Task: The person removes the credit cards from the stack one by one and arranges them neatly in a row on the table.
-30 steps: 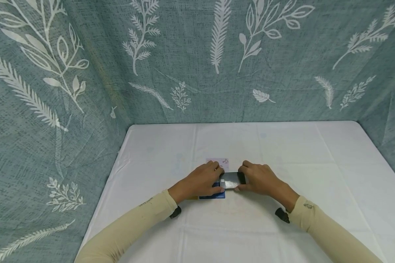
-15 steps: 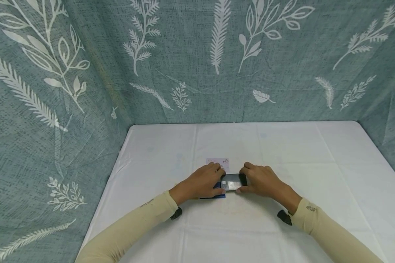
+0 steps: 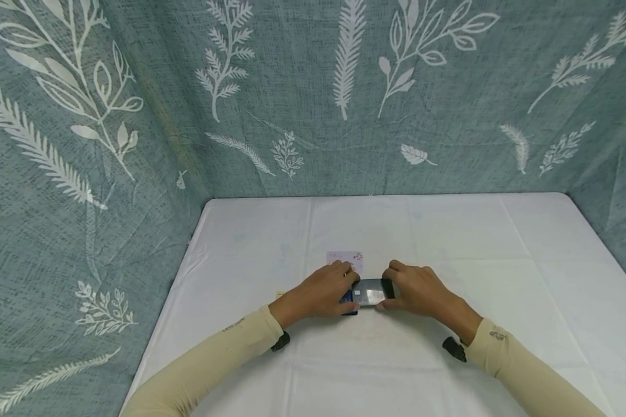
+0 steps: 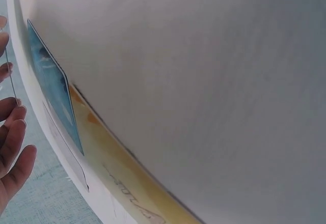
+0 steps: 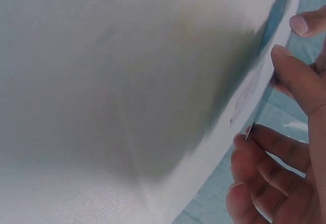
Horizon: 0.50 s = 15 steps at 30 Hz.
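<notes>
Card [image 3: 369, 293], grey, opposite edges pinched by left hand [image 3: 324, 291], right hand [image 3: 416, 291]; table [image 3: 501, 249] extends rightward.

A creased white tablecloth [image 3: 469, 237] lay before me; beyond it I had a blue-green curtain [image 3: 302, 69] patterned with white leaves [image 3: 349, 58].

Dark card [image 3: 371, 294] looks like smooth, glossy plastic — white table cover [image 3: 459, 237] is matt, creased cloth, curtain [image 3: 297, 92] coarser matt weave, sleeves [image 3: 208, 360] smooth fabric.
</notes>
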### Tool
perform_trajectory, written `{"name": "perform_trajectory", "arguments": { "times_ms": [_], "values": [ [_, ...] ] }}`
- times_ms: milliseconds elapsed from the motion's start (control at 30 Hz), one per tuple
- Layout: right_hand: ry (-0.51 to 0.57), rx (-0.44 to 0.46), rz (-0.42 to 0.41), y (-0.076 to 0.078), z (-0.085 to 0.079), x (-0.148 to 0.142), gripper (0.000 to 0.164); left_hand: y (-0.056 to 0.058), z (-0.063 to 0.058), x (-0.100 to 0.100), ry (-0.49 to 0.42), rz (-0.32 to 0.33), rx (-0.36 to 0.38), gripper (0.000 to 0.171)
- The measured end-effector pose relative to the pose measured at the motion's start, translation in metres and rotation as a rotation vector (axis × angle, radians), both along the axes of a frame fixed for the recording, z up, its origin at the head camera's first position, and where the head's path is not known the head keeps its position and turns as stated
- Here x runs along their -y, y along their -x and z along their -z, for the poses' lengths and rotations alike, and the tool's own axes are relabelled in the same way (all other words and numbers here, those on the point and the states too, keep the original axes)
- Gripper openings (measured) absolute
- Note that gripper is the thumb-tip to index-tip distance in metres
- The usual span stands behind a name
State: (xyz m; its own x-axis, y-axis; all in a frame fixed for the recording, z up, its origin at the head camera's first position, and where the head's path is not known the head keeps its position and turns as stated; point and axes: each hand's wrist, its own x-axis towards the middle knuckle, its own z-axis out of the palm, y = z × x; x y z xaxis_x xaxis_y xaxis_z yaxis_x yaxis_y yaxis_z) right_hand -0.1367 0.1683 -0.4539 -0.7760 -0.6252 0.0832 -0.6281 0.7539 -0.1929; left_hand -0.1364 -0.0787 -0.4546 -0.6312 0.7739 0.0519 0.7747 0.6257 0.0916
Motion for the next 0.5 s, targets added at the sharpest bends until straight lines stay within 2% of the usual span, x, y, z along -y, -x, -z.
{"name": "perform_trajectory", "arguments": {
  "times_ms": [500],
  "values": [
    [-0.011, -0.023, -0.005, -0.0037, 0.004, -0.0022, 0.06, -0.0023, 0.0083, -0.0007, 0.004, 0.021, -0.062, 0.054]
  ]
}}
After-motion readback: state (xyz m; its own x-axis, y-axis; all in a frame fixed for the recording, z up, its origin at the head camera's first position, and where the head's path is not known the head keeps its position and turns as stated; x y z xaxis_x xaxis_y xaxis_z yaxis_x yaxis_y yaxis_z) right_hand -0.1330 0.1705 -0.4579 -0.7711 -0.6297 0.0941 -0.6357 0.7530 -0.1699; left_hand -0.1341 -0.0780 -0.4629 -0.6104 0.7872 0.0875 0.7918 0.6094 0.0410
